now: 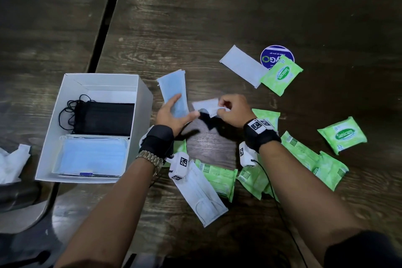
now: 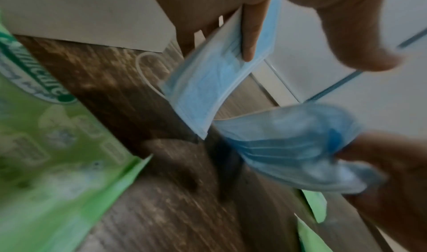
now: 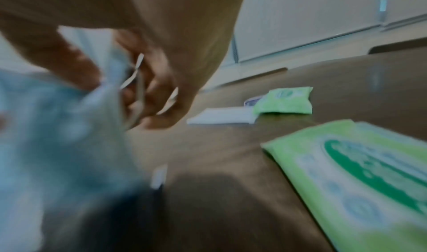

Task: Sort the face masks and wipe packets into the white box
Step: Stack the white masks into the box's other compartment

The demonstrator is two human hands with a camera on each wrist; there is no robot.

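Risk first, nearest the body: white mask (image 1: 201,198) lies flat under the left forearm, overlapping a green wipe packet (image 1: 219,177); a sweep of the arm or the wrist camera toward the box could drag both off their spots. More wipe packets (image 1: 304,154) crowd under the right wrist, with a black cable hanging down over them that could snag.

Left hand (image 1: 174,113) grips a flat blue mask (image 1: 175,93), thumb on top, fingers curled beneath; the left wrist view shows a fingertip (image 2: 250,42) pressed on it, ear loop dangling. Right hand (image 1: 233,111) pinches a second, crumpled mask (image 1: 208,105) between fingertips. Held that way it will likely go in bunched, not stacked. The loose loop could also catch on the box wall.

White box (image 1: 141,87) sits left of the hands, holding black masks (image 1: 104,118) at the far end and blue masks (image 1: 93,155) at the near end. No packets inside yet, and room left for them looks tight, I judge.

Farther off: another white mask (image 1: 243,65) and a packet (image 1: 281,75) overlapping a round blue sticker (image 1: 274,52).

Hard to make out: right wrist view is badly blurred, finger grip unclear there. Dark patch below the crumpled mask could be shadow or a black mask. White crumpled stuff at the left edge is cut off.
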